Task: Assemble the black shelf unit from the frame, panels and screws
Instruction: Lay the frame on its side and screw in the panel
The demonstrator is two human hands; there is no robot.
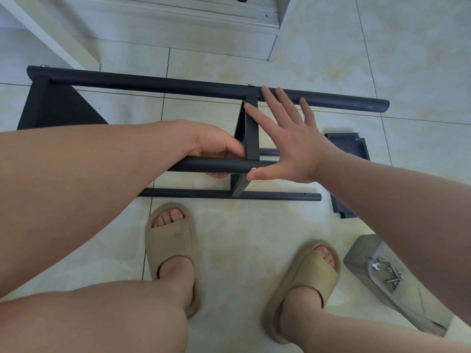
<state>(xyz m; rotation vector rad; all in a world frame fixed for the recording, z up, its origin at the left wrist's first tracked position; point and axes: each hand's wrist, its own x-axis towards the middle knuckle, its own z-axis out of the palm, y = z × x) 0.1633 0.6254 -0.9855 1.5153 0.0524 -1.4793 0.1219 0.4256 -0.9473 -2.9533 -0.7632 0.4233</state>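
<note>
Curled round the near tube [216, 166] of the black frame [178, 85], the left hand [216, 147] had its grip clamped there. Its fingertips were mostly hidden beneath the tube. The right hand [288, 141] was open with its fingers straight and spread.

The left forearm covered the tube's left stretch and part of the end panel [51, 105]. The right forearm cut across a loose black panel [348, 146] lying on the floor [318, 47] and across a clear bag [367, 250] holding screws [393, 277] and a small spanner. A small silver spot by the right thumb was probably a screw head [253, 169].

The frame lay on its side on pale glossy tiles, just ahead of two feet in tan slippers [170, 250]. A white furniture leg [51, 29] and white skirting stood beyond it.

The right palm faced the upright middle panel [251, 133], the fingertips reached the far tube, and the thumb touched the near tube at the joint.
</note>
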